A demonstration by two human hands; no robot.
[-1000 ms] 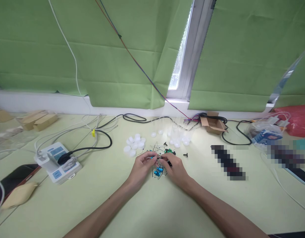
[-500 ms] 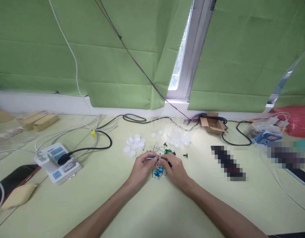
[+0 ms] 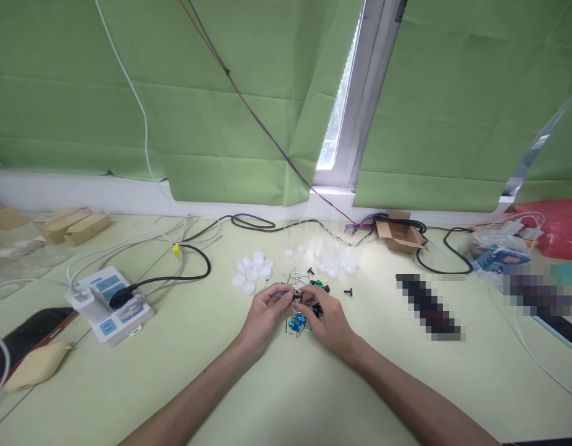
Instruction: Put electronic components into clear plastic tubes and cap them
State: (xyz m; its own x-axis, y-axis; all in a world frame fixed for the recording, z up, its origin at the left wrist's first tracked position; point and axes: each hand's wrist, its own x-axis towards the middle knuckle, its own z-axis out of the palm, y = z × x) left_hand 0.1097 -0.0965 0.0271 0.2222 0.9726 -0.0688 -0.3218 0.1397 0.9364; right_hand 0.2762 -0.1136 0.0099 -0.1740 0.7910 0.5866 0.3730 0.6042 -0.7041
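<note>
My left hand and my right hand meet over a small pile of electronic parts on the pale green table. Both hands pinch tiny parts with thin metal leads between thumb and fingers. Blue capacitors lie just below the fingertips. Green and black parts lie just beyond them. White round caps are clustered left of the pile, and clear small vials stand behind it.
A white power strip with a black plug and cables sits at the left. A dark phone lies near the left edge. A small open cardboard box and a plastic bag stand at the back right. Green blinds hang behind.
My fingertips have shifted slightly on the small parts and the hands have moved a little up and right. Nothing else moved.
</note>
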